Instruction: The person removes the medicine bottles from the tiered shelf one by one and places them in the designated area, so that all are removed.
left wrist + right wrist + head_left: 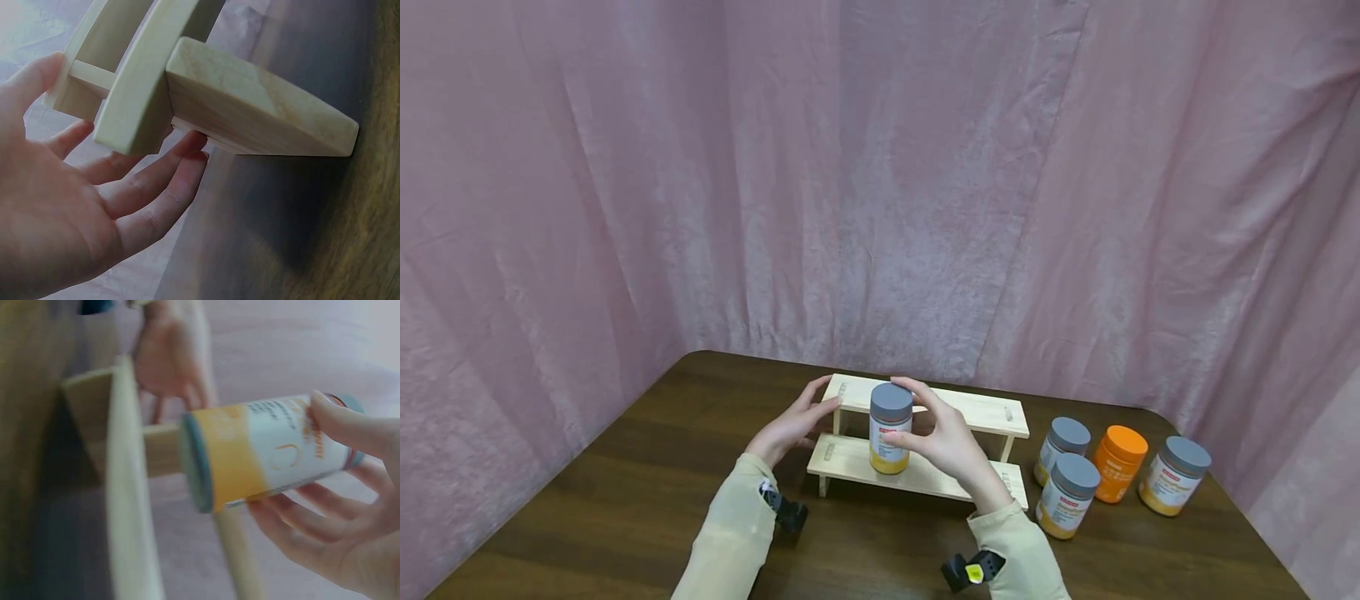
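Note:
My right hand [946, 442] grips a supplement jar [891, 442] with a grey lid, white label and yellow base, thumb on one side and fingers on the other. The jar is upright in front of the upper tier of a two-tier wooden rack [977, 410]. In the right wrist view, a gap shows between the jar's base [195, 464] and the lower board [128, 487]. At the rack's left end is my left hand [792, 427], its fingers loosely extended and touching the wood. The left wrist view shows its thumb [40, 78] against a board's edge.
Right of the rack on the dark wooden table [647, 467] stand more jars: a grey-lidded one [1070, 435] behind, another [1063, 504] in front, an orange one [1118, 467], and a grey-lidded one [1174, 479] farthest right. Pink curtains [925, 183] hang behind the table.

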Action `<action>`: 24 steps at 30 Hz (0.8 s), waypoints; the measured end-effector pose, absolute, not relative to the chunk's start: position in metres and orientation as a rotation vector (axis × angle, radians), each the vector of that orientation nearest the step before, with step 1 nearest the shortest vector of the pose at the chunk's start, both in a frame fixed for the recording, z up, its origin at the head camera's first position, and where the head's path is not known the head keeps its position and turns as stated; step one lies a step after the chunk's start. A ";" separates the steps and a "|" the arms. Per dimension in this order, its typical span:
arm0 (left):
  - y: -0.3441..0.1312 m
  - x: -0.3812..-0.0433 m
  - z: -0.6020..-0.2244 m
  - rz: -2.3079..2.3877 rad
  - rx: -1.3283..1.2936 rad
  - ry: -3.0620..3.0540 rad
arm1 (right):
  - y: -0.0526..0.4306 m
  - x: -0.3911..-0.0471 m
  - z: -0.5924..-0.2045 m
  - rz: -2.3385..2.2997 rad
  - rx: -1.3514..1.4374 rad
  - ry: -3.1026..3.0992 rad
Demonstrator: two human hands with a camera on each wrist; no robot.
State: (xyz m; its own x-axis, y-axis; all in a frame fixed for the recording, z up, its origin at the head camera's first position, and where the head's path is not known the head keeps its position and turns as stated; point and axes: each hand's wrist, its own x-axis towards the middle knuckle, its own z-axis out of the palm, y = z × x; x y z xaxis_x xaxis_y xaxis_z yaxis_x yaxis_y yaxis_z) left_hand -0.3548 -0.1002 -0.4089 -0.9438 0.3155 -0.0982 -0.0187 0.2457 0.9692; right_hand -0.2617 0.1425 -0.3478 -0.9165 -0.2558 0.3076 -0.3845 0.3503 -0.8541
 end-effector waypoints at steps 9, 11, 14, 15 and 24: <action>-0.101 -0.355 -0.411 1.743 0.298 2.241 | 0.177 -0.246 -0.319 1.594 0.511 -2.522; -0.101 -0.355 -0.411 1.741 0.300 2.241 | 0.184 -0.244 -0.314 1.580 0.496 -2.518; -0.100 -0.354 -0.410 1.742 0.300 2.243 | 0.195 -0.241 -0.309 1.532 0.496 -2.505; -0.100 -0.354 -0.410 1.741 0.300 2.244 | 0.199 -0.240 -0.308 1.513 0.503 -2.498; -0.098 -0.353 -0.410 1.736 0.301 2.236 | 0.229 -0.237 -0.306 1.398 0.513 -2.466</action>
